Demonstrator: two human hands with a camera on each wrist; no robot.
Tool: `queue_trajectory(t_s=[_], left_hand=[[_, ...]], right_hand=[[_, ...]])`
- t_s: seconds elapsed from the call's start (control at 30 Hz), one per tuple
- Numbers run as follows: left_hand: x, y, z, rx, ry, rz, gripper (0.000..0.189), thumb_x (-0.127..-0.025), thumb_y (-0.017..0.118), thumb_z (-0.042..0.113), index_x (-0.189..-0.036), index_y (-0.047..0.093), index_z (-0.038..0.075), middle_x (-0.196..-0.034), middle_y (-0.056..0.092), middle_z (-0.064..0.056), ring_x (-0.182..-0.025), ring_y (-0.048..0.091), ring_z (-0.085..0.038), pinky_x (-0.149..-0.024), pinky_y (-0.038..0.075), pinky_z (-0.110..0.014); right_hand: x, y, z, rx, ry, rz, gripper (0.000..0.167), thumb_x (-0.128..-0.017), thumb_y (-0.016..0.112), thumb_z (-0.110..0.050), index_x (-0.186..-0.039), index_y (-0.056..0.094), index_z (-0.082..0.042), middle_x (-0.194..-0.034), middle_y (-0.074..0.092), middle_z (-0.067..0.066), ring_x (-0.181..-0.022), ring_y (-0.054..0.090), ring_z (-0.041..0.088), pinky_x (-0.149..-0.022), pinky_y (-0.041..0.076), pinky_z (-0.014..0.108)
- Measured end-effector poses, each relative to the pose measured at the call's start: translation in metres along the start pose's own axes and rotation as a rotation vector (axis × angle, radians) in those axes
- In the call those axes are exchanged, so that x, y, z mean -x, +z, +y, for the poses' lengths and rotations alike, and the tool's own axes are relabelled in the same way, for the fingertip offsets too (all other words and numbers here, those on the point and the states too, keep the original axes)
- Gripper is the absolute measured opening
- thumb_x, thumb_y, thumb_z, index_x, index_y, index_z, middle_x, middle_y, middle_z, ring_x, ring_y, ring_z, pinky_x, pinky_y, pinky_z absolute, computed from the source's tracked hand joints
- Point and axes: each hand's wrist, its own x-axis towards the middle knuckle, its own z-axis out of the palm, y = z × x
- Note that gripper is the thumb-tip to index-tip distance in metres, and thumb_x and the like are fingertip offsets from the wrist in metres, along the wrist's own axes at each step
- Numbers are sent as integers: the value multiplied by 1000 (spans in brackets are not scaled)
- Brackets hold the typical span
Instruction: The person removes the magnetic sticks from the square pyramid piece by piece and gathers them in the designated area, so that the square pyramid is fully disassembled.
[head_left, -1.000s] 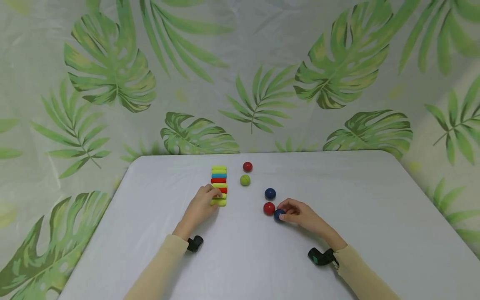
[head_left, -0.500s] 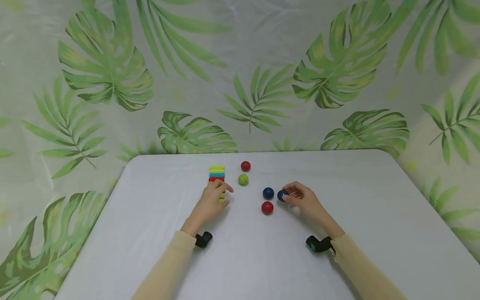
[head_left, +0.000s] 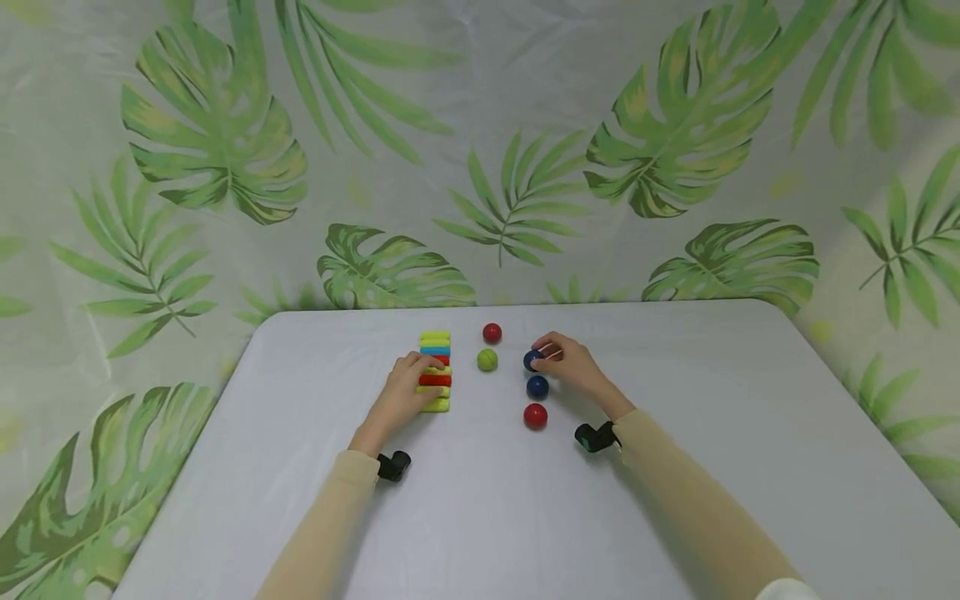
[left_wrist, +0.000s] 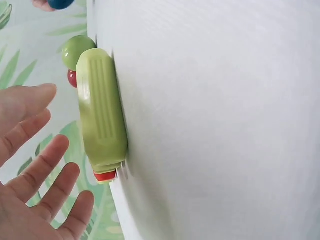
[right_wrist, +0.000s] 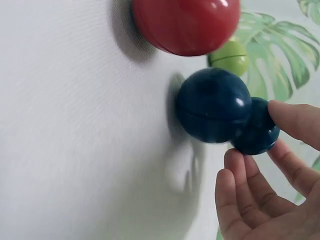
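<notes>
My right hand (head_left: 576,367) pinches a blue ball (head_left: 532,361) between thumb and fingers, just beyond a second blue ball (head_left: 537,387). Nearer to me, a red ball (head_left: 536,417) lies in line with them. In the right wrist view the held ball (right_wrist: 257,131) is partly hidden behind the other blue one. On the left, my left hand (head_left: 399,393) hovers at a column of yellow-green, red and blue blocks (head_left: 435,381), covering part of it. The left wrist view shows its fingers spread, apart from the nearest yellow-green block (left_wrist: 104,107).
A green ball (head_left: 487,360) and another red ball (head_left: 492,333) lie between the blocks and the right-hand balls, toward the far edge. Everything rests on a white table (head_left: 480,517) in front of a leaf-patterned cloth (head_left: 510,150).
My right hand has carried the blue ball from beside the near red ball, round the right, to beyond the other blue ball. My left hand shifted right over the blocks, then back left.
</notes>
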Motion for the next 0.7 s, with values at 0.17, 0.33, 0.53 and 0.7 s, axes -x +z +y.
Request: queue_trajectory(t_s=[0.17,0.33,0.53,0.7], left_hand=[[0,0,-1,-57,1,-37,32,-87,73,19,-115,62,10,-119,50,-8,-114,39,-29,-93,33,-46],[2,-3,-4,-95,-5,-97,21,-82,77,17,-98,65,13,-107,49,-3,-102,39,-26,-86,33,-41],[3,-4,-5,-80,4,-105,17,-83,76,13,-96,65,12,-105,53,-3,-98,42,-24,-87,37,-40],[4,-3,-4,-62,15,-97,18,-83,75,11,-98,65,11,-104,54,-3,-98,44,-24,-88,41,-39]], right_hand=[[-11,12,-1,23,36,-45,30,-91,66,-18,-116,57,-4,-110,59,17,-102,54,31,-83,48,41],[-11,16,-1,33,47,-50,28,-90,66,-17,-114,58,-4,-108,59,16,-100,54,31,-84,47,42],[-13,18,0,42,37,-50,28,-91,66,-18,-115,58,-5,-109,59,17,-100,55,31,-85,47,43],[-12,17,-1,49,36,-57,31,-92,65,-19,-119,57,-6,-112,59,17,-104,54,32,-88,46,44]])
